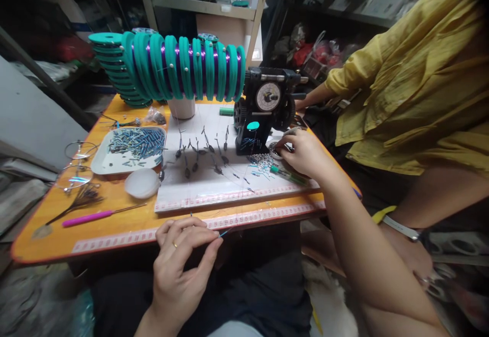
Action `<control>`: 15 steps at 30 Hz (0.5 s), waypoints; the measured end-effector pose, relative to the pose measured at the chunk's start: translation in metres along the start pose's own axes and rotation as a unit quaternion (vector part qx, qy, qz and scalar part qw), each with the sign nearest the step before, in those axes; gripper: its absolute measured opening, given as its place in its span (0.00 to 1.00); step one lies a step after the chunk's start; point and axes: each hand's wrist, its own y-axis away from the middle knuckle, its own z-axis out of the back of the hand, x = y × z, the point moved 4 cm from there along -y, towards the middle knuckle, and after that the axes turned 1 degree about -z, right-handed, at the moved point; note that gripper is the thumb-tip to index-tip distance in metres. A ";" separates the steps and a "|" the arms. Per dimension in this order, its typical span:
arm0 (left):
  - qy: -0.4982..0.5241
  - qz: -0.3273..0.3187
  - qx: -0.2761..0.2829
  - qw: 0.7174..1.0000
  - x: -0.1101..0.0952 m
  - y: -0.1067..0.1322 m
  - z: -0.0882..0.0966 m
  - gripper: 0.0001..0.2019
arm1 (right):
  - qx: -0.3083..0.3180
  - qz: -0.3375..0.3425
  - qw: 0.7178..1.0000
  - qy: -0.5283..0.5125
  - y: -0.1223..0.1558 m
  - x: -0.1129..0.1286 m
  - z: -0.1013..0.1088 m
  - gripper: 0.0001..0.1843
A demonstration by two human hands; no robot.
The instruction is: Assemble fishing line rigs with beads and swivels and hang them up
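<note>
My left hand (183, 258), at the near table edge, pinches a thin blue stick-like piece (224, 233) between thumb and forefinger. A fine line seems to run up from there, too thin to follow fully. At the right of the white board (191, 194), my right hand (303, 151) dips its fingertips, drawn together, into a small bowl (272, 148) of small dark parts. Whatever those fingertips hold is hidden. Several small dark weights with blue stems (195, 166) hang or lie over the board. Tiny whitish bits (262, 161) and a green tube (282, 174) are close to the bowl.
Green spools (187, 67) with purple line stretch above the board, joined to a black winding machine (263, 103). To the left are a white tray (101, 161) of blue sticks, a round dish (141, 183) and a pink-handled hook tool (87, 219). A person in a yellow shirt (382, 82) is at right.
</note>
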 end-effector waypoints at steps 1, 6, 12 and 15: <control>0.000 0.002 0.000 1.000 0.000 0.000 0.000 0.09 | -0.003 0.000 1.000 -0.001 -0.001 0.000 0.000 0.08; 0.006 0.013 0.001 1.000 -0.001 0.000 0.001 0.09 | -0.069 -0.026 0.997 -0.003 0.005 0.010 0.017 0.07; 0.009 0.019 0.009 1.000 -0.003 0.001 0.000 0.10 | -0.100 -0.040 0.952 -0.286 0.071 0.077 0.040 0.04; 0.013 0.021 0.012 1.000 -0.004 0.002 0.001 0.10 | -0.013 -0.050 0.901 -0.431 0.111 0.116 0.024 0.06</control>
